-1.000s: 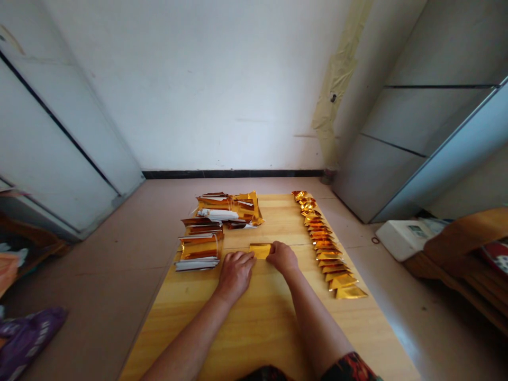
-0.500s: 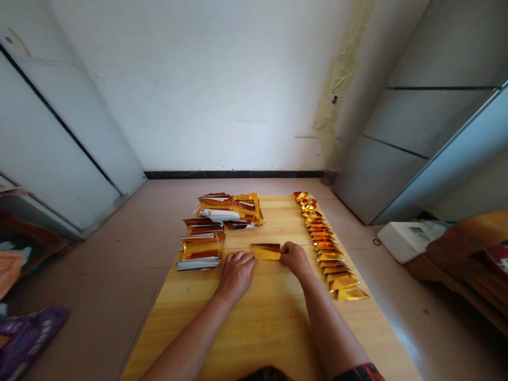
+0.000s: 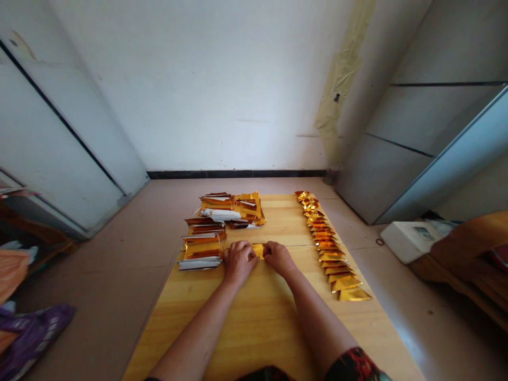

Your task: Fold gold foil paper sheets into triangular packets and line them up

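A small piece of gold foil paper (image 3: 259,251) lies on the wooden table between my hands, its ends covered by my fingers. My left hand (image 3: 239,261) is closed on its left end, fingers bent and thumb against the paper. At the other end, my right hand (image 3: 279,259) pinches the paper with curled fingers. Just left of my left hand are stacks of gold and white paper sheets (image 3: 203,246). To the right, a long row of folded gold foil pieces (image 3: 331,254) runs along the table's edge.
More gold paper bundles (image 3: 250,206) lie at the table's far left, with a white paper roll (image 3: 220,214) among them. Beyond the wooden table (image 3: 254,328) stand a white wall and a grey cabinet (image 3: 400,132). A white box (image 3: 407,241) sits at right, a purple bag (image 3: 35,333) at lower left.
My right hand has moved left, close to my left hand. My left fingers have curled from flat onto the gold paper, and less of it shows between the hands.
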`<state>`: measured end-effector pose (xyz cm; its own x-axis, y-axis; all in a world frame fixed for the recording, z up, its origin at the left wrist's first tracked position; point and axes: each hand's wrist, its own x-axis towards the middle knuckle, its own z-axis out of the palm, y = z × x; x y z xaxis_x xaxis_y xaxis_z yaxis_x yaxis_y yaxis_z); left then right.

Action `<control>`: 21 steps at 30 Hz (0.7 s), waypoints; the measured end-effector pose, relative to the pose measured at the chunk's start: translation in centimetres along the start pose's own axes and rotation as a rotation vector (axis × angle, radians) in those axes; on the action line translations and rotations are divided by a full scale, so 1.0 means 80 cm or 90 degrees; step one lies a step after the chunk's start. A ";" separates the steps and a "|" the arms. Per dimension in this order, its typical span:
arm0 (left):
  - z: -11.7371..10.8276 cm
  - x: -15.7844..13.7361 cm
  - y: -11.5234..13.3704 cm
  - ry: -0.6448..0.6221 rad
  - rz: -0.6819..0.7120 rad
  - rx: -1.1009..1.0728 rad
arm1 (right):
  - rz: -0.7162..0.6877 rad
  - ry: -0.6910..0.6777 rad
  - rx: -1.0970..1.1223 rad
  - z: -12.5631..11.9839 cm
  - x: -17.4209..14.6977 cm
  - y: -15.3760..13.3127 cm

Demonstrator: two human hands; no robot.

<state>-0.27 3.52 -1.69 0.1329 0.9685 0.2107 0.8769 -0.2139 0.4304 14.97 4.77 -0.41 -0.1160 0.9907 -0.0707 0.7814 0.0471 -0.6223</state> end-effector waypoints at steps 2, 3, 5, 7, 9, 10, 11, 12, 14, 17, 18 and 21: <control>0.003 0.004 -0.002 0.003 -0.025 -0.001 | 0.006 -0.007 0.002 -0.002 0.000 0.000; 0.003 0.005 -0.003 0.001 -0.032 -0.004 | 0.008 -0.009 0.004 -0.002 0.000 0.000; 0.004 0.007 -0.006 -0.004 -0.037 -0.014 | 0.006 -0.010 0.007 -0.003 0.000 -0.001; 0.003 0.007 -0.010 -0.011 -0.027 -0.029 | 0.002 -0.010 0.016 -0.004 -0.001 -0.001; 0.003 0.006 -0.014 -0.019 -0.013 -0.041 | 0.002 -0.009 0.029 -0.004 -0.001 0.000; 0.003 0.006 -0.015 -0.021 -0.008 -0.044 | 0.003 -0.007 0.035 -0.004 -0.001 0.001; 0.003 0.006 -0.017 -0.020 -0.004 -0.046 | 0.005 -0.005 0.040 -0.004 -0.001 0.001; 0.004 0.005 -0.018 -0.016 -0.001 -0.045 | 0.006 -0.003 0.043 -0.003 -0.002 0.002; 0.005 0.004 -0.019 -0.006 0.006 -0.039 | 0.004 0.001 0.046 -0.002 -0.002 0.002; 0.006 0.001 -0.018 0.010 0.016 -0.025 | 0.003 0.006 0.048 0.000 -0.004 0.004; 0.006 0.000 -0.017 0.014 0.021 -0.023 | 0.001 0.013 0.049 0.001 -0.006 0.004; 0.005 -0.003 -0.015 0.025 0.045 -0.022 | -0.031 0.052 0.058 0.004 -0.010 0.008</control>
<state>-1.15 3.58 -2.59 0.1755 0.9449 0.2762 0.8496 -0.2871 0.4425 15.40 3.98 -1.02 -0.0991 0.9948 0.0233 0.7168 0.0876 -0.6918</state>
